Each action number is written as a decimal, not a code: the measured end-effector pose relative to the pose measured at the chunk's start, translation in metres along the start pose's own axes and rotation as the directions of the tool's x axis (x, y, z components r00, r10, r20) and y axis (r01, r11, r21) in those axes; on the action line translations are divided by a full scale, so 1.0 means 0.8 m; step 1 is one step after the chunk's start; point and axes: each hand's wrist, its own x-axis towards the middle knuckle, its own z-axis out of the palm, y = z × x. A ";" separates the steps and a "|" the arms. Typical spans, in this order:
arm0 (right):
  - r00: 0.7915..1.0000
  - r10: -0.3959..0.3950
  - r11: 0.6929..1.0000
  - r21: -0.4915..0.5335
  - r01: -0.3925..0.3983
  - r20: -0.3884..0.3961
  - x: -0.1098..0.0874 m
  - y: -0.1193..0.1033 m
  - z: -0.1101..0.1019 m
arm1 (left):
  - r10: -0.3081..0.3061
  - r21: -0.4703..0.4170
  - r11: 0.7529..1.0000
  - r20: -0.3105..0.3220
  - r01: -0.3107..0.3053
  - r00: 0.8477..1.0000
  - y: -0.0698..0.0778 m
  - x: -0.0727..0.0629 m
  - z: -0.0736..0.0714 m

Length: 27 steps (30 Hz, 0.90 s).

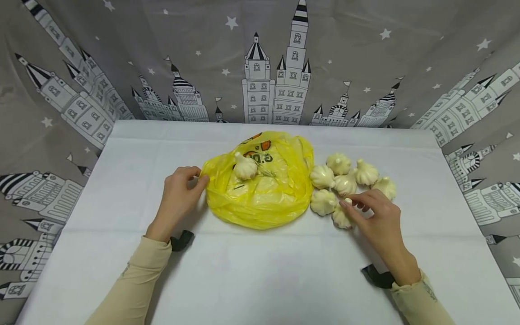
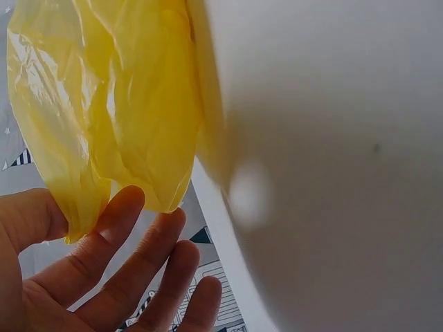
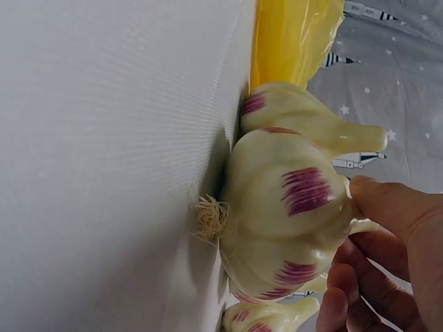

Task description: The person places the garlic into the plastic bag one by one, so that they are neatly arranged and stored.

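Pinching garlic bulb (image 1: pixel 342 219) by neck: right grip (image 1: pixel 378 221), body below; left grip (image 1: pixel 179 193) pinching edge of yellow bag (image 1: pixel 262 210).

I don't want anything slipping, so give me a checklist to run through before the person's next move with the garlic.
1. Left hand grips the yellow bag: ok, it pinches the edge.
2. Right hand grips the nearest garlic bulb: ok, by its neck.
3. That bulb lifted off the table: cannot tell.
4. That bulb over the bag: not ok, it is at the bag's right, beside other bulbs.
5. Lone bulb inside the bag, not just on top: cannot tell.
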 end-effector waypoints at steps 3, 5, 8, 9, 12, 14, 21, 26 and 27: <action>1.000 0.001 1.000 0.003 -0.001 -0.006 0.000 -0.001 0.000 | 0.006 -0.002 1.000 -0.006 -0.006 1.000 0.000 -0.002 -0.002; 1.000 0.009 1.000 -0.006 -0.009 0.004 0.000 -0.002 -0.001 | 0.005 -0.009 1.000 -0.005 -0.005 1.000 0.000 -0.002 -0.003; 1.000 0.012 1.000 -0.012 -0.012 0.003 0.002 -0.003 -0.001 | 0.010 -0.018 1.000 -0.004 -0.010 1.000 0.001 -0.001 -0.003; 1.000 0.012 1.000 -0.014 -0.012 0.003 0.002 -0.003 -0.002 | 0.009 -0.020 1.000 -0.001 -0.009 1.000 0.001 -0.002 -0.002; 1.000 0.009 1.000 -0.030 -0.009 0.015 0.001 -0.004 -0.003 | 0.009 -0.019 1.000 0.003 -0.009 1.000 -0.001 -0.003 0.000; 1.000 0.009 0.999 -0.048 -0.007 0.026 0.002 -0.005 -0.007 | 0.012 -0.019 1.000 0.002 -0.012 1.000 0.000 -0.002 0.000; 1.000 -0.005 0.998 -0.069 0.006 0.016 0.020 -0.016 -0.029 | 0.015 -0.025 1.000 0.008 -0.015 1.000 0.003 -0.002 0.002; 0.999 0.003 0.998 -0.061 -0.005 -0.039 0.046 -0.025 -0.037 | -0.005 -0.012 1.000 0.012 0.005 1.000 0.005 -0.004 -0.001; 0.999 0.005 0.998 -0.054 -0.008 -0.053 0.051 -0.026 -0.038 | -0.010 -0.010 1.000 0.013 0.010 1.000 0.005 -0.005 -0.002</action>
